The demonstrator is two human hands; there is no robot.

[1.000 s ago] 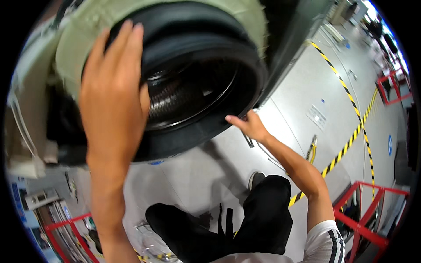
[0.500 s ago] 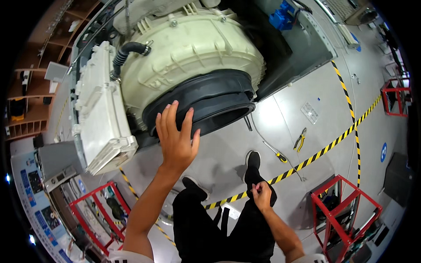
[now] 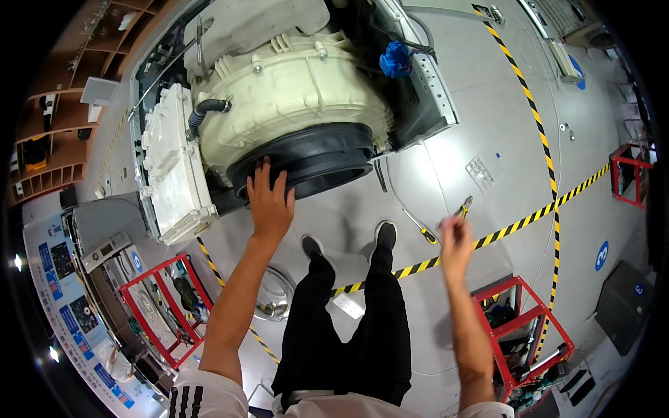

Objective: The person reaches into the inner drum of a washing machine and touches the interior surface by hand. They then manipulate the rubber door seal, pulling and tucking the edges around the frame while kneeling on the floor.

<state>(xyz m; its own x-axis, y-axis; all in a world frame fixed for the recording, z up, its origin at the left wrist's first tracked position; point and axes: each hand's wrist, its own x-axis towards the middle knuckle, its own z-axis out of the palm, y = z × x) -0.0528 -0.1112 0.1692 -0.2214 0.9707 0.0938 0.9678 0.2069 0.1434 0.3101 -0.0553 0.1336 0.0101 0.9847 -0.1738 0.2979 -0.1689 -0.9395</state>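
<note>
My left hand [image 3: 270, 209] lies with spread fingers against the left side of a black rubber door gasket [image 3: 327, 161]. The gasket sits on the front of a cream plastic washing machine drum tub [image 3: 300, 87]. A black ribbed hose [image 3: 208, 111] joins the tub at its upper left. Beside the tub stands a white plastic housing [image 3: 174, 167]. My right hand [image 3: 456, 247] is up over the floor on the right, its fingers curled together and slightly blurred; whatever they may hold is hidden. Behind its fingertips, partly covered, lie pliers [image 3: 465, 205] with yellow handles.
A yellow and black screwdriver [image 3: 426, 235] lies on the floor near a clear plastic sheet of small parts [image 3: 479, 174]. Red metal frames [image 3: 521, 334] stand at both sides. A round glass-like door [image 3: 275, 296] lies left of my legs. Striped tape [image 3: 502, 239] crosses the floor.
My right hand has risen from beside my knee and moved up and right. My left hand stays on the gasket. The view has shifted, showing more floor at the right.
</note>
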